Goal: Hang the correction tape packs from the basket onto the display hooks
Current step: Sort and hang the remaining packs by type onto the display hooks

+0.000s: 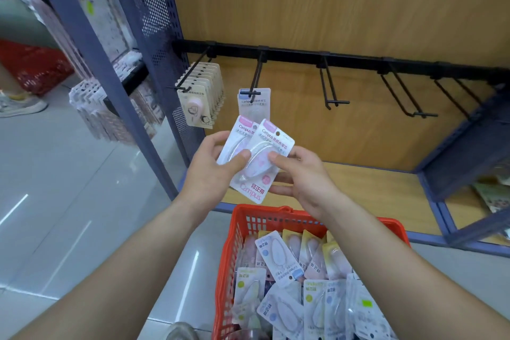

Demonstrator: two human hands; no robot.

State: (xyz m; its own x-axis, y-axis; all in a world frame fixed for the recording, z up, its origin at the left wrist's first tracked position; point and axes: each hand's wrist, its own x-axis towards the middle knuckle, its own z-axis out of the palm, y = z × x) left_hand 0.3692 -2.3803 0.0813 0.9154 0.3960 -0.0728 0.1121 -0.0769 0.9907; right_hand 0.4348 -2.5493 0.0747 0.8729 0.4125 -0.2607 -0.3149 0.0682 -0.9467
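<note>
1. Head view, the goods: two pink Campus correction tape packs [259, 157] are held up in front of the display, overlapped like a fan, just below the second display hook [255, 83], where a blue-topped pack [254, 101] already hangs. They look light: thin card backing with a clear plastic blister, stiff enough to hold flat but likely slippery against each other. The best hold is probably the lower card edges, leaving the punched hole at the top free for the hook.
2. Head view, the hands: the left hand [212, 171] pinches the rear pack, thumb on its face. The right hand [300, 176] grips the front pack, thumb on the blister, fingers behind. Both are closed around the packs.
3. Head view, the supply: an orange basket [248, 218] below holds many more packs [278, 257]. Three hooks [331, 85] to the right are bare.
</note>
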